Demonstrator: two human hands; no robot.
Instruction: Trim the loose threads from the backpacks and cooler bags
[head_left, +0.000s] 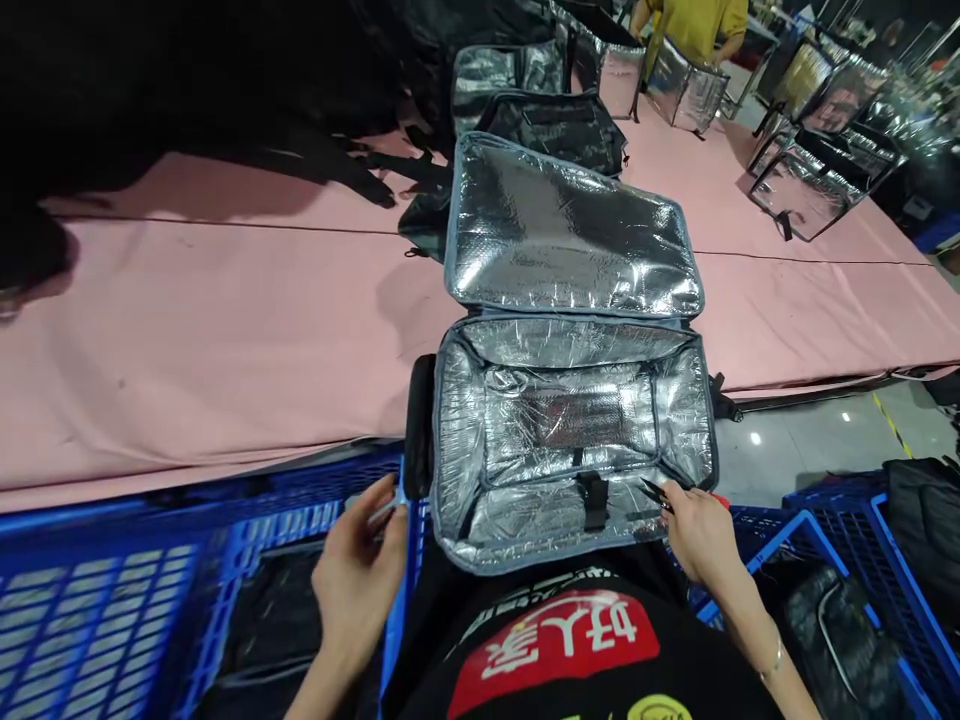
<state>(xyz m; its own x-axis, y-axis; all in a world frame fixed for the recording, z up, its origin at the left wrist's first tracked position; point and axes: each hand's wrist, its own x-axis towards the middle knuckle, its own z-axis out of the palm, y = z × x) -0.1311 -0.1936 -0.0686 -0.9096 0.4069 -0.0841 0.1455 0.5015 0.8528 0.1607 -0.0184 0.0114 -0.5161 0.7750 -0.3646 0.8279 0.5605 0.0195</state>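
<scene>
An insulated bag (pixel 457 430) with a silver foil lining lies open in front of me at the table's edge, its lid (pixel 570 230) folded back. My right hand (pixel 697 530) is closed around a pair of thread snips (pixel 657 494) over the bag's near right rim. Their dark pointed blades reach into the opening, and a red end shows behind the hand. A black strap with a buckle (pixel 594 500) hangs on the near inner wall. Beside the bag's left side, my left hand (pixel 360 565) has its fingers curled in a pinch; what they hold is unclear.
A pink-covered table (pixel 247 330) stretches across. More foil-lined bags (pixel 814 185) and a dark patterned bag (pixel 555 130) stand on it. A person in a yellow top (pixel 694 30) works at the back; dark-sleeved hands (pixel 352 170) are at left. Blue crates (pixel 97 600) flank me.
</scene>
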